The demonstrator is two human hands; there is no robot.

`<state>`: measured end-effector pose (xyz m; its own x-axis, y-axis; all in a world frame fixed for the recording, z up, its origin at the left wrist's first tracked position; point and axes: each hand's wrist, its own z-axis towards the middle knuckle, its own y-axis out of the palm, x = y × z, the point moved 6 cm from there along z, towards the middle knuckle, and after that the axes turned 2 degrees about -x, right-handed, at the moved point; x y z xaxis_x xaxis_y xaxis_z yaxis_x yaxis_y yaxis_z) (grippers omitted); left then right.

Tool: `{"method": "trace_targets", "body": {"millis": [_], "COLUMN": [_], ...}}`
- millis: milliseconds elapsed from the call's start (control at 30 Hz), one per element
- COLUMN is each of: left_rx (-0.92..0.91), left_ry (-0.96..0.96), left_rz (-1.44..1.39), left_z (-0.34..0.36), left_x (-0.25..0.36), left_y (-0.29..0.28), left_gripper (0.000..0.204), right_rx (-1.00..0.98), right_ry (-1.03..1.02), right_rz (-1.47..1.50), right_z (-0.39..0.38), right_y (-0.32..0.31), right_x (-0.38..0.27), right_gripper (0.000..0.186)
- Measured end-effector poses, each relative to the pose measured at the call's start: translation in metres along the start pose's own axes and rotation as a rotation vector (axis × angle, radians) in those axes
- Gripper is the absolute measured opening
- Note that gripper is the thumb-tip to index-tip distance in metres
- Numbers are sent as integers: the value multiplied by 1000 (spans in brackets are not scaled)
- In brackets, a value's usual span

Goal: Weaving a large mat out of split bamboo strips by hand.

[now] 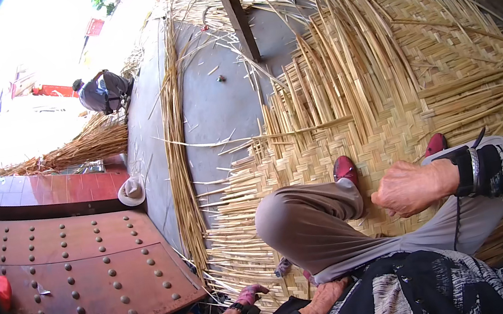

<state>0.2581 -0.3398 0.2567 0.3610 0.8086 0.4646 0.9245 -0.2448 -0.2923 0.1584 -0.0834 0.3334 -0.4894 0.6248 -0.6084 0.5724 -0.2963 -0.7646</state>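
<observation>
My right hand (408,189) is closed, knuckles up, in front of my right knee, above a woven mat of pale split-reed strips (355,139). Whatever its curled fingers may hold is hidden beneath it. A dark band and a bracelet circle that wrist. My left hand (323,299) rests low against my body beside my left thigh; its fingers are mostly hidden. A watch and red beads are on its wrist. Under my crouched legs, my red shoes (345,169) stand on the weave. Long loose strips fan out from the mat's far and left edges.
Close on my left, another person reaches in with a pink-gloved hand (252,293). A long strip bundle (176,129) lies on the grey floor, near a wooden post (232,10). Further left are a studded red door panel (83,265), a pale hat (131,191) and a bending person (104,92).
</observation>
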Motion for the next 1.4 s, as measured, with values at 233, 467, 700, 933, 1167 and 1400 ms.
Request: {"method": "trace_targets", "body": {"millis": [233,467,700,933,1167,1400], "left_rx": [-59,-100,-130,-124,-116,-120], "left_ry": [57,-13,-36,-44,-46,-31], "left_rz": [-7,-12,15,17,10,16], "left_z": [6,0,11,9,8,7], "left_x": [2,1,8,8,7,8], "left_y": [-4,-20,-28,-30,-32,-32], "left_gripper": [38,39,40,41,42,43], "right_rx": [143,262,295,246,259,435], "right_ry": [123,231,257,292,335,265], "right_rz": [34,65,53,53,70,609], "right_z": [-12,-8,-17,-14,-12,-5], "right_y": [-15,-48,-44,-40,-46,-42], "right_x": [25,61,70,74,74,111], "right_gripper": [18,17,19,17,18,17]}}
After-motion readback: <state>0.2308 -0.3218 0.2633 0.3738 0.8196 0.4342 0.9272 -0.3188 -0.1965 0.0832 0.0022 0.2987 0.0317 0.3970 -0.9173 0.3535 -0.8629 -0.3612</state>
